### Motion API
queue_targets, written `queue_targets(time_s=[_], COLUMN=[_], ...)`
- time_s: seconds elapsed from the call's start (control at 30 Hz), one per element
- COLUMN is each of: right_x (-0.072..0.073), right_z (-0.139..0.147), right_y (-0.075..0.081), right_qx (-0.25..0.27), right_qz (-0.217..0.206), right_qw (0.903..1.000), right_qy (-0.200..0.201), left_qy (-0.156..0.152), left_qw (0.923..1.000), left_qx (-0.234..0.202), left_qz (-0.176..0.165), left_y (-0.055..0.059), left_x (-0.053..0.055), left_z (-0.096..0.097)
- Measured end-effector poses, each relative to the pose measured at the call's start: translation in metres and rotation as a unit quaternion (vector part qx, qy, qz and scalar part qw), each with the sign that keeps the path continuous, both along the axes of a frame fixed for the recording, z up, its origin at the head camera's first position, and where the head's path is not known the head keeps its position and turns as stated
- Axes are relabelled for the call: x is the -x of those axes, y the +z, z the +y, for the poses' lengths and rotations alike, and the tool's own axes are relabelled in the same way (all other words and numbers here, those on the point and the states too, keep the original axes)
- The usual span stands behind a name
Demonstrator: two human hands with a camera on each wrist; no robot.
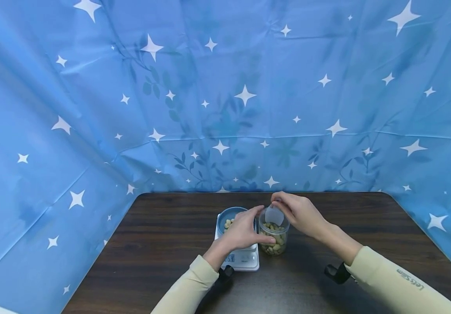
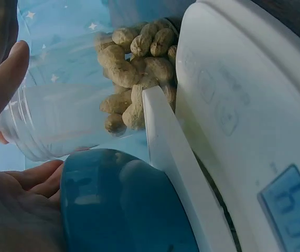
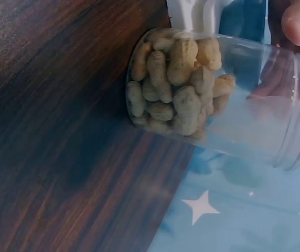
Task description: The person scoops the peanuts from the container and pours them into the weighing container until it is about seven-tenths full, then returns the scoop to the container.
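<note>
A clear jar (image 1: pixel 282 240) with peanuts in their shells (image 3: pixel 184 110) in its lower part stands upright on the table. My left hand (image 1: pixel 241 230) holds the jar near its mouth, thumb in front and fingers behind. Over the opening, my right hand (image 1: pixel 303 213) pinches a translucent white scoop (image 1: pixel 274 216) that reaches down inside the jar. Left of the jar, a blue bowl (image 2: pixel 113 199) sits on a white kitchen scale (image 1: pixel 245 263). Several peanuts (image 1: pixel 228 223) lie in this bowl, partly hidden by my left hand. Digits show on the scale's display (image 2: pixel 294 207), but I cannot read them surely.
The dark wood-grain table (image 1: pixel 162 244) extends to both sides of the scale and jar. Behind it and along the left hangs a blue curtain (image 1: pixel 210 109) with white stars. Black straps (image 1: pixel 336 274) sit around both wrists.
</note>
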State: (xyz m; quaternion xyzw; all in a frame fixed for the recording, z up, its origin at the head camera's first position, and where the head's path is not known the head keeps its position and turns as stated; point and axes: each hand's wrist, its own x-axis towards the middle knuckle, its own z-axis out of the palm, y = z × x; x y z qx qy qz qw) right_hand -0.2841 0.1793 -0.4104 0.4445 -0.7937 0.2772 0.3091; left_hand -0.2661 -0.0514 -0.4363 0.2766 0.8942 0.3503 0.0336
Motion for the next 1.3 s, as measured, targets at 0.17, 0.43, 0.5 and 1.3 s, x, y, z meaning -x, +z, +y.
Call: queue_targets(time_s=[0.17, 0.43, 0.5, 1.3], right_x=[0.001, 0.006, 0.007, 0.0], right_z=[0.0, -0.001, -0.002, -0.024], right_y=[-0.002, -0.003, -0.003, 0.006], right_qx=[-0.019, -0.006, 0.005, 0.052], right_qz=[-0.03, -0.086, -0.093, -0.239], right_qw=[0.9989, 0.9951, 0.9946, 0.9598], right_qy=[0.029, 0.048, 0.044, -0.138], left_qy=[0.004, -0.009, -0.01, -0.03], left_qw=[1.0, 0.9999, 0.9999, 0.9994], left_qx=[0.006, 0.004, 0.003, -0.008], left_qz=[-0.004, 0.009, 0.012, 0.013], left_y=[0.0, -0.002, -0.003, -0.002], left_x=[0.002, 0.006, 0.006, 0.005], left_z=[0.002, 0.003, 0.003, 0.006])
